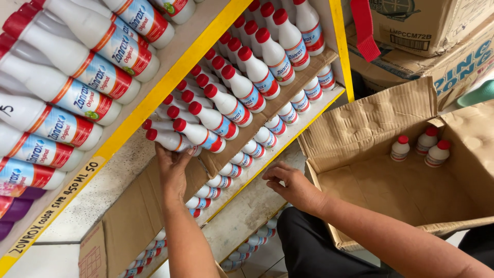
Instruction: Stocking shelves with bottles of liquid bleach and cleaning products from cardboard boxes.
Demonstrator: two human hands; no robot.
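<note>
My left hand reaches up to the middle shelf and grips the base of a white bottle with a red cap, at the front of a packed row of like bottles lying on a cardboard sheet. My right hand rests on the pale shelf edge beside an open cardboard box, fingers curled in with nothing in them. Three more such bottles stand in the box's far corner.
Larger white bottles with red and blue labels fill the upper shelf behind a yellow rail. A lower shelf holds small bottles. Purple bottles are at far left. Stacked cartons are at top right.
</note>
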